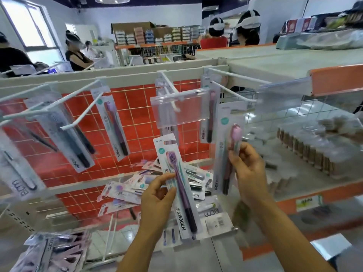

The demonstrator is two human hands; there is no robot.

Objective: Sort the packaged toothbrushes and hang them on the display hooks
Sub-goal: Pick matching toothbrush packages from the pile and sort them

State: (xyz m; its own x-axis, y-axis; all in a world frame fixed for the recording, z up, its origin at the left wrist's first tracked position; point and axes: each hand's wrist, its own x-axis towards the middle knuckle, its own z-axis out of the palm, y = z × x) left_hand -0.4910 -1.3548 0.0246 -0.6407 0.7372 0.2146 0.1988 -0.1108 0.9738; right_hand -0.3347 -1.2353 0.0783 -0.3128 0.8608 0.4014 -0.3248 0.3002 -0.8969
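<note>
Both hands, left hand [157, 195] and right hand [247, 169], raised, each pinching a packaged toothbrush.

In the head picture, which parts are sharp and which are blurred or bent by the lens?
Head view: the purple toothbrush pack in the left hand is fairly sharp, its print readable; the pink toothbrush pack in the right hand is softer; the packs at the left edge smear; the shelf rail bows from the wide-angle lens.

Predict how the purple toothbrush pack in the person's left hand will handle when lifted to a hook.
Probably light: the left hand pinches the purple toothbrush pack near mid-length and it stands upright. Likely fairly stiff, since the flat card shows no sag. Its glossy blister front may be somewhat slippery.
</note>
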